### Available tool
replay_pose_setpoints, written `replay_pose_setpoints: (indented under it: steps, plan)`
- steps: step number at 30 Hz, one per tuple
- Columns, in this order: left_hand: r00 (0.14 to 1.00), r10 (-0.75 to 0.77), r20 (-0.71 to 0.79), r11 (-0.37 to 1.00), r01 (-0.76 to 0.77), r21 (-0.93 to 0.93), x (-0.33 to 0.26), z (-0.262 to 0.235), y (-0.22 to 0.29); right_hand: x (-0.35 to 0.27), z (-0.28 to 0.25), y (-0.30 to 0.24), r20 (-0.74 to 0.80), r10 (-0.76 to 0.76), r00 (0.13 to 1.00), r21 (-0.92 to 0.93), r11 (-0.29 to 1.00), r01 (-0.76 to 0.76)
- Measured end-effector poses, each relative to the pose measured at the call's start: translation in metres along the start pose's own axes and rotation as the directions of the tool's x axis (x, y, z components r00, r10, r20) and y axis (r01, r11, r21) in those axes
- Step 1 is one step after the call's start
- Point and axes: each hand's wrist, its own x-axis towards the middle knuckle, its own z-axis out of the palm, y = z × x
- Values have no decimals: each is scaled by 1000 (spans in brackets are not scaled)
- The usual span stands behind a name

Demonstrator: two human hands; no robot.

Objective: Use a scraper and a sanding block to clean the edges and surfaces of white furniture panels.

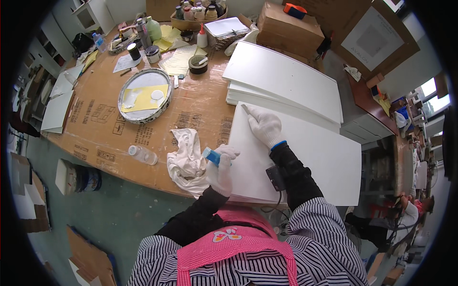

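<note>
My right hand [265, 127], in a white knit glove, is closed on a small, thin grey tool [245, 109]. Its tip lies at the far left corner of a white panel [305, 148], the top one of a near stack. In my gloved left hand [221, 172], by the panel's left edge, is a small light-blue block-like piece [211, 156]; its exact kind is unclear. Next to that hand a crumpled white cloth [185, 157] lies on the cardboard-covered table [100, 124]. A clear bottle [143, 155] lies on its side left of the cloth.
More white panels [281, 78] are stacked behind. A round tin lid [167, 106] with yellow paper and white paste sits on the table. Tape [198, 64], a red-tipped bottle [202, 37] and jars stand farther back. At the far right, a person [405, 219] is seated.
</note>
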Motion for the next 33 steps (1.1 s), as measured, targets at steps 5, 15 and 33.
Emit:
replay_pose_setpoints:
  steps: [5, 15, 33]
  plan:
    - [1000, -8, 13, 1000, 8, -2, -2, 0, 0, -2, -7, 3, 115, 61, 991, -58, 997, -55]
    - [959, -20, -282, 991, 56, 118, 1, 7, 6, -38, -23, 38, 39, -8, 999, 202, 979, 0]
    - [945, -74, -318, 986, 116, 117, -2, -9, -22, -21, -25, 34, 69, 212, 975, -71, 976, -207]
